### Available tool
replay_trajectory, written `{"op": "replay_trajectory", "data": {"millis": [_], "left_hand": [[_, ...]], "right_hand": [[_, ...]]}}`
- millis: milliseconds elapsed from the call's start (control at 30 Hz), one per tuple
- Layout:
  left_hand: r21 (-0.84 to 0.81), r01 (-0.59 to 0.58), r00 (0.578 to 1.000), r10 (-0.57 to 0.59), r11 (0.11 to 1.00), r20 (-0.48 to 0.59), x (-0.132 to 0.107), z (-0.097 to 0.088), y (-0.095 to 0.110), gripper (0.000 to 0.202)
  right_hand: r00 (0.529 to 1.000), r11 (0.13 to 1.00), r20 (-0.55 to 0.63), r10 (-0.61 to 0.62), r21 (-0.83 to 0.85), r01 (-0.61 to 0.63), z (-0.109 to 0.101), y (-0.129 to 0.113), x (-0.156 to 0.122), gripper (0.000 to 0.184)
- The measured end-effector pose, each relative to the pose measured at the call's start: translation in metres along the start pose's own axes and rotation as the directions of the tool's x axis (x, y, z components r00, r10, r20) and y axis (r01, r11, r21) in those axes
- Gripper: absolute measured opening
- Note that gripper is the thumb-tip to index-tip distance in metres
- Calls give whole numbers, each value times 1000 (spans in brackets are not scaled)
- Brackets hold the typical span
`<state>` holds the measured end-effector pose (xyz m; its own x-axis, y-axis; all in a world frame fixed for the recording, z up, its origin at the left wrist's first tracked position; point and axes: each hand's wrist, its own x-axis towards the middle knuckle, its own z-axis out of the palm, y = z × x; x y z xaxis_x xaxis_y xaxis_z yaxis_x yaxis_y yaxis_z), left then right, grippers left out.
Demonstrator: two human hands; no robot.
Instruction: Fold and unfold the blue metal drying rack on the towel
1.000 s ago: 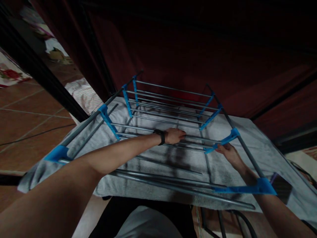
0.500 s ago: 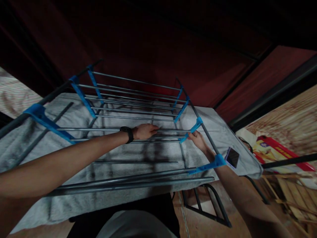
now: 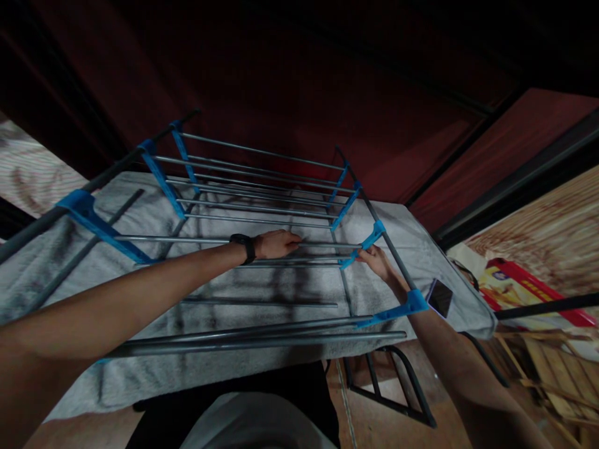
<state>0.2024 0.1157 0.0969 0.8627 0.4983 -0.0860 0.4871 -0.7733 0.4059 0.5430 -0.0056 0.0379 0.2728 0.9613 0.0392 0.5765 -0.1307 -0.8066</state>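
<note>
A metal drying rack [image 3: 262,153] with grey rods and blue plastic brackets stands in front of me. A grey towel [image 3: 423,249] hangs spread beneath its upper rods. My left hand [image 3: 276,244], a black watch on its wrist, lies over a middle rod with its fingers curled round it. My right hand [image 3: 377,259] grips the end of a rod at a blue bracket [image 3: 369,241] on the rack's right rail. A dark phone [image 3: 440,297] lies on the towel near my right forearm.
Dark red curtains or panels rise behind the rack. A black metal frame [image 3: 388,386] stands on the tiled floor below right. Red and yellow packaging [image 3: 519,285] and wooden slats [image 3: 556,368] lie at the right. Striped cloth [image 3: 28,174] shows at the left.
The view swung to the right a second ago, then shifted only slightly. Both hands stay on the same rods of the rack.
</note>
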Motion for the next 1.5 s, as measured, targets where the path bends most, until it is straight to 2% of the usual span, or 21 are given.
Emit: {"op": "replay_trajectory", "data": {"millis": [400, 700, 933, 1300, 1500], "left_hand": [[150, 58, 998, -54, 987, -30, -3, 4, 5, 39], [219, 93, 993, -73, 971, -97, -7, 13, 7, 40], [190, 93, 995, -83, 977, -59, -3, 9, 7, 40], [30, 46, 999, -46, 998, -3, 4, 4, 1, 38], [49, 35, 999, -35, 998, -7, 4, 5, 1, 36]], "right_hand": [[999, 1000, -32, 4, -22, -5, 2, -1, -3, 29], [999, 1000, -48, 6, -21, -7, 5, -1, -3, 30], [998, 999, -59, -3, -44, 0, 6, -1, -4, 30], [996, 993, -81, -25, -120, 15, 7, 2, -5, 29], [996, 986, -76, -35, -162, 23, 7, 2, -5, 30]]}}
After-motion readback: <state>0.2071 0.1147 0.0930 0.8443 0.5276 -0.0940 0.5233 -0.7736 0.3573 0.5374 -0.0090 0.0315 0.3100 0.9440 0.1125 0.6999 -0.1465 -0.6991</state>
